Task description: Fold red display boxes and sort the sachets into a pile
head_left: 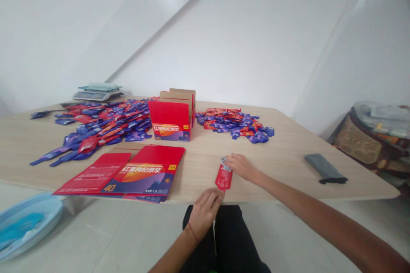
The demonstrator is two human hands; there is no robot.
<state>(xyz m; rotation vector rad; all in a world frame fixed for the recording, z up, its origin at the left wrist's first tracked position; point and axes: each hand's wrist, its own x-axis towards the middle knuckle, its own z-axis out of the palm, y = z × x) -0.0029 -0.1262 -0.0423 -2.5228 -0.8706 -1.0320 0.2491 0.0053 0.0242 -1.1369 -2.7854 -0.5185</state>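
Observation:
A red sachet [223,178] with white print lies flat at the table's front edge, its far end silvery grey. My left hand [206,207] has its fingers closed on the narrow near end. At the silvery far end, the fingers of my right hand [241,166] are bent and pressed together on the sachet. To the left is a stack of flat printed cartons [144,172], red and purple. Behind it stands an opened red box [171,121] with its flaps up; its inside is hidden.
Piles of blue and red sachets lie left [109,121] and right [235,123] of the box. A scale [98,95] stands at the back left. A grey cloth pouch [325,168] lies right. A blue basin [53,211] is below left; a patterned bag [358,136] is beyond the right edge.

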